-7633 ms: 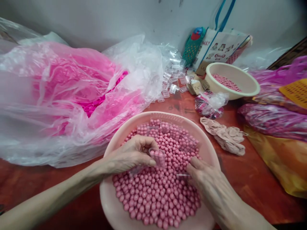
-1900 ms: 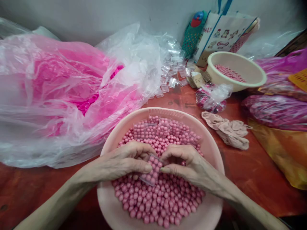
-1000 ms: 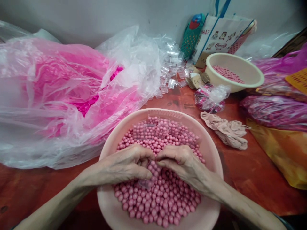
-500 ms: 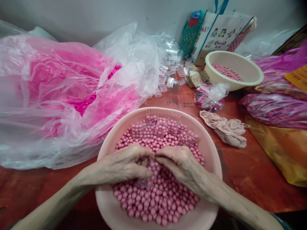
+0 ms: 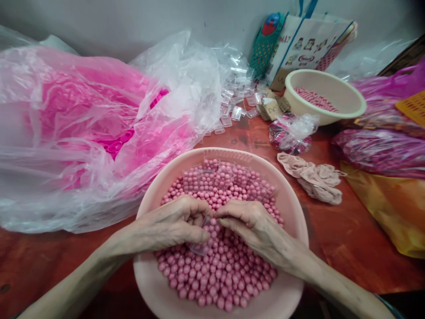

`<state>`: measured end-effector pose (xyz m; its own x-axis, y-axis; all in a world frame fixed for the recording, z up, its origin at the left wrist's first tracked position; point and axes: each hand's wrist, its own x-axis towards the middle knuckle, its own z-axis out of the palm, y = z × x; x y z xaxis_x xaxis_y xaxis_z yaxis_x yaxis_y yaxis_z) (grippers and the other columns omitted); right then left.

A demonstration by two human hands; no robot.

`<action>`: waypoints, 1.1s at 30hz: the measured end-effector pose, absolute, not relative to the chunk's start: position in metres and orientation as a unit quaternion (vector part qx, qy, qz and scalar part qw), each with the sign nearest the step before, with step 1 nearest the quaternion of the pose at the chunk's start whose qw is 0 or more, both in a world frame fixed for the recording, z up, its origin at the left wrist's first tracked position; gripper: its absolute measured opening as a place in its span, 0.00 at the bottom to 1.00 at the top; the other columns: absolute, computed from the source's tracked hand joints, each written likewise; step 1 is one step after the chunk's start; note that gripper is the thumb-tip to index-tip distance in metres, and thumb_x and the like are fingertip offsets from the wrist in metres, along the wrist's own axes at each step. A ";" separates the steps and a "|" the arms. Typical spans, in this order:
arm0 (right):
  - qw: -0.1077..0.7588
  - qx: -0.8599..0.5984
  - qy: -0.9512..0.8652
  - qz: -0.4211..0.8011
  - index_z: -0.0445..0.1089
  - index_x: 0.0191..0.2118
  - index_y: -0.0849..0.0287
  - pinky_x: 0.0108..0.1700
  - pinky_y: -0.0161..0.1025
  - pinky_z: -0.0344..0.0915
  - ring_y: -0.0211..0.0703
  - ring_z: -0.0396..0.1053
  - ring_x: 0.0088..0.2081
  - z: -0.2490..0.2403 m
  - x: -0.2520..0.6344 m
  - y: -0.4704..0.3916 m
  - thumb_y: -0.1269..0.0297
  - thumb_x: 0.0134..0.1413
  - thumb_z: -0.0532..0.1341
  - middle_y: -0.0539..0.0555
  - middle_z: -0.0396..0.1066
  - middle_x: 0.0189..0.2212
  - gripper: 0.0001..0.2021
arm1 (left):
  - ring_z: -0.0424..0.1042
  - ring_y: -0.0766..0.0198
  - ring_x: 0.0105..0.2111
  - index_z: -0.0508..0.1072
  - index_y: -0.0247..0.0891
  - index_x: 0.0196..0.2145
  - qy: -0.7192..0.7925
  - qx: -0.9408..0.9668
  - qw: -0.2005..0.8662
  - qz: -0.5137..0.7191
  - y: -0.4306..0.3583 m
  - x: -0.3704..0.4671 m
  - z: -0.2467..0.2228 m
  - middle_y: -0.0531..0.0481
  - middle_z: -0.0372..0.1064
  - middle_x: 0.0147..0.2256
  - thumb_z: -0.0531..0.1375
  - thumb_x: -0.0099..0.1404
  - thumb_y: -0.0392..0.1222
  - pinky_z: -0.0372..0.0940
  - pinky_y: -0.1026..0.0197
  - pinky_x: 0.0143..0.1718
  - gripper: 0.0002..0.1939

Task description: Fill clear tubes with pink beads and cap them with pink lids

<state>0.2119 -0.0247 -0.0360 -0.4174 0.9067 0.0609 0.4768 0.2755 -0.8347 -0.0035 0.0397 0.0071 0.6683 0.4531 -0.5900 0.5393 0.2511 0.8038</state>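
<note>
A wide pale pink basin (image 5: 292, 270) holds a heap of round pink beads (image 5: 215, 274). Over the heap, my left hand (image 5: 181, 223) is closed around a small clear plastic case (image 5: 199, 249), much of it hidden behind the fingers. My right hand (image 5: 249, 221) is beside it, thumb and fingers pinched together at the case's right side. Whatever lies between those fingertips is too small to make out. Several clear cases filled with beads (image 5: 226, 176) rest on the heap along the basin's far side.
A large clear bag of bright pink items (image 5: 109, 119) lies on the left. Loose empty clear cases (image 5: 237, 113) are piled behind the basin. On the right are a cream bowl with beads (image 5: 325, 113), a knotted small bag (image 5: 292, 133), crumpled beige cloth (image 5: 312, 177) and purple bags (image 5: 381, 150).
The clear case has shifted slightly left and turned in my left hand, whose fingers have moved a little. My right hand stays pinched in nearly the same place.
</note>
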 end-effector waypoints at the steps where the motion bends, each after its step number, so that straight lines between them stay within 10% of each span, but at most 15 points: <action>1: 0.267 -0.466 -0.748 0.390 0.66 0.49 0.53 0.52 0.40 0.63 0.42 0.67 0.48 -0.036 0.212 -0.025 0.67 0.60 0.57 0.51 0.71 0.45 0.12 | 0.63 0.67 0.29 0.71 0.41 0.38 0.397 0.617 0.678 -0.030 0.040 -0.003 0.008 0.58 0.63 0.27 0.60 0.57 0.35 0.60 0.68 0.30 0.09; 33: 0.260 -0.520 -0.674 0.457 0.67 0.37 0.57 0.37 0.37 0.63 0.40 0.67 0.34 -0.009 0.205 -0.015 0.61 0.59 0.59 0.48 0.70 0.31 0.06 | 0.68 0.59 0.39 0.68 0.39 0.45 0.396 0.759 0.505 0.110 0.038 -0.004 -0.001 0.50 0.71 0.39 0.56 0.64 0.38 0.62 0.58 0.42 0.11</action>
<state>0.2048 -0.0148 -0.0091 -0.3244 0.9377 -0.1240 0.4627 0.0430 -0.8855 -0.0043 0.0376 -0.0013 0.6618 0.7125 -0.2333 0.4907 -0.1763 0.8533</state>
